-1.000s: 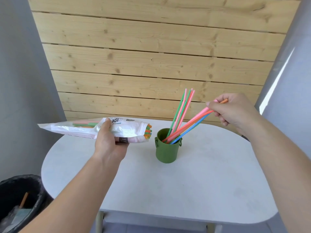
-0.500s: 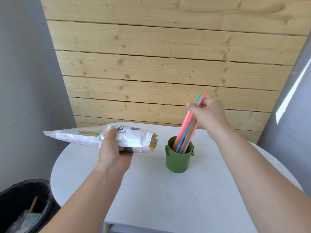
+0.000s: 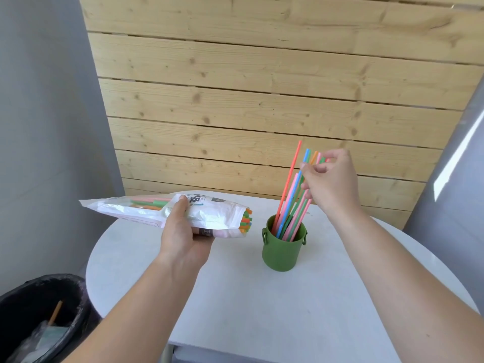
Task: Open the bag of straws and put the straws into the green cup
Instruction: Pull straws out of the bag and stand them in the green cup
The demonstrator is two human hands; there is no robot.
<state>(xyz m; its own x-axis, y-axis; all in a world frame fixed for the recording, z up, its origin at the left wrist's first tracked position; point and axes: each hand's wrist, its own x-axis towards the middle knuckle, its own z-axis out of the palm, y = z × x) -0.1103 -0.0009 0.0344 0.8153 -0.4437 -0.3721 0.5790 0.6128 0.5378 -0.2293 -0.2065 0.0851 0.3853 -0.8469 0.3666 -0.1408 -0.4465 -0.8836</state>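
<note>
Head view
Left hand (image 3: 183,239): held above the table's left part, thumb on top and fingers curled underneath, gripping the bag around its middle.
Bag (image 3: 217,216): white printed plastic, lying almost level in the air with its open mouth turned right, toward the cup and just beside its rim but not touching it.
Straw ends (image 3: 245,221): orange and green tips poke out of the bag's mouth; more pink, green and orange lengths show through the clear part at the left.
Right hand (image 3: 332,184): raised above and right of the cup, fingers curled loosely around the upper ends of several straws, with blue, orange, pink and green tips showing above the fingers.
Straws (image 3: 289,203): a bundle standing in the cup, lower ends inside, leaning up and to the right; one red straw stands free at the left of the hand.
Cup (image 3: 281,254): green, upright on the table near its middle, with small ring handles on both sides.
Table (image 3: 262,310): white, rounded top.
Bin (image 3: 31,292): black-lined, on the floor at lower left, with scraps inside.
Wall (image 3: 262,100): pale wooden planks behind the table.
</note>
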